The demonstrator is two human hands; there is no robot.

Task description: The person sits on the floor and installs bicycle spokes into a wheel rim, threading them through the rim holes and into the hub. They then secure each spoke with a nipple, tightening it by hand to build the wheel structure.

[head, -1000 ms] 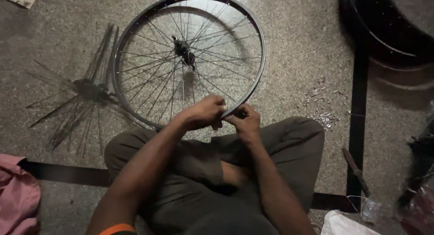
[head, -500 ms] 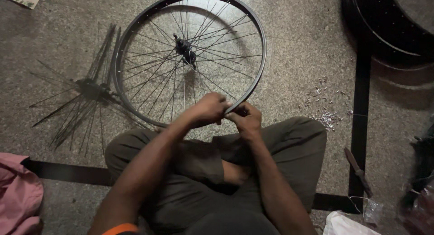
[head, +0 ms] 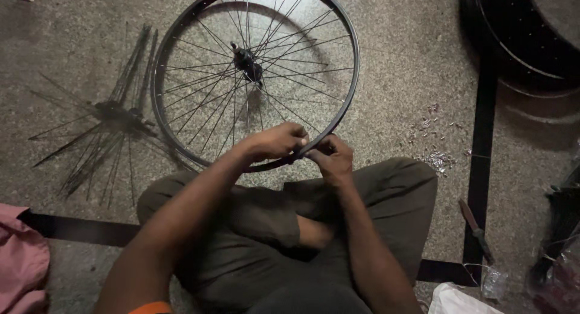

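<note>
You are pinching the near edge of the bicycle wheel rim (head: 353,78) with both hands: your left hand (head: 279,140) and right hand (head: 331,158) are closing together on it just beyond your knees. It is lying on the floor, probably light and stiff; thin spokes (head: 205,96) are bending easily, so grip the rim.

speckled stone floor (head: 393,60) — bicycle wheel (head: 181,133), loose hub with spokes (head: 115,112), small metal nipples (head: 432,145), screwdriver (head: 476,229)

The round dark metal bicycle wheel rim (head: 347,90) has a dull sheen, with thin wire spokes (head: 205,102) catching light. The speckled grey stone floor (head: 393,60) looks rough and matt. The small silvery metal nipples (head: 432,142) glint, and the pink cloth (head: 21,265) looks soft.
</note>
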